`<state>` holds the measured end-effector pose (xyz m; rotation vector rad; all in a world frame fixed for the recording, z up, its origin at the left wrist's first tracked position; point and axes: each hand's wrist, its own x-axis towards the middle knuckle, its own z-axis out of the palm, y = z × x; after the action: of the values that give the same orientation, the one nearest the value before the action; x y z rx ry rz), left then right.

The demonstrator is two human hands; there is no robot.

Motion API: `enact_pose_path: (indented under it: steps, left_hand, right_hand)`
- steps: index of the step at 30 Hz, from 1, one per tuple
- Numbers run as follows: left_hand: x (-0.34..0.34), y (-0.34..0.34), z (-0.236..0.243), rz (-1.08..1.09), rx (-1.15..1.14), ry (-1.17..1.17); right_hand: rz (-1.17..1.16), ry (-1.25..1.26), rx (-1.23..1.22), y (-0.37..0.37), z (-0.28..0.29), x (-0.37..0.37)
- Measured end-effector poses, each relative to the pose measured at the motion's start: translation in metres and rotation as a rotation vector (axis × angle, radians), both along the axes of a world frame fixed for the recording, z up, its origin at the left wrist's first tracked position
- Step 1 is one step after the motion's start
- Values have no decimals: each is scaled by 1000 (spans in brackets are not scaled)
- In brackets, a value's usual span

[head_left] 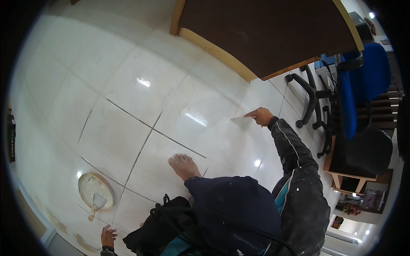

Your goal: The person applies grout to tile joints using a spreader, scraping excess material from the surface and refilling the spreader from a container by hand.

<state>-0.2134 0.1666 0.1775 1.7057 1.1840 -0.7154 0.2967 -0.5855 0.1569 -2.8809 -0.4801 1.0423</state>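
Out over the white floor tiles, my right hand (262,116) is closed around a putty knife (241,120), its flat blade pointing left and lying at or close to the floor. My left hand (108,237) is low at the left, its fingers apart with nothing in them. Just beyond it sits a shallow round dish (109,187) with whitish paste inside. A second putty knife (99,201) rests in that dish, its handle sticking out over the rim toward my left hand. Dark joint lines (152,127) run between some tiles; others look whitish.
My bare foot (184,165) is on the tiles in the middle. A dark brown desk panel (256,38) with light wood edges stands ahead. To the right are a blue office chair (367,77) on a black wheeled base and a black seat (368,151). A black bag (160,222) hangs near my body.
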Motion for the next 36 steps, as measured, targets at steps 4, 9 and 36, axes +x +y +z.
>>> enact_pose_path:
  steps: [4,9,36]
  left_hand:
    - [-13,6,10,-24,48,-4]
    - [-30,9,4,-15,54,20]
    - [-38,-15,26,1,126,-7]
  right_hand:
    - [-36,-359,392,39,-18,23]
    - [-96,-381,324,170,-12,81]
    - [715,-727,460,210,-23,181]
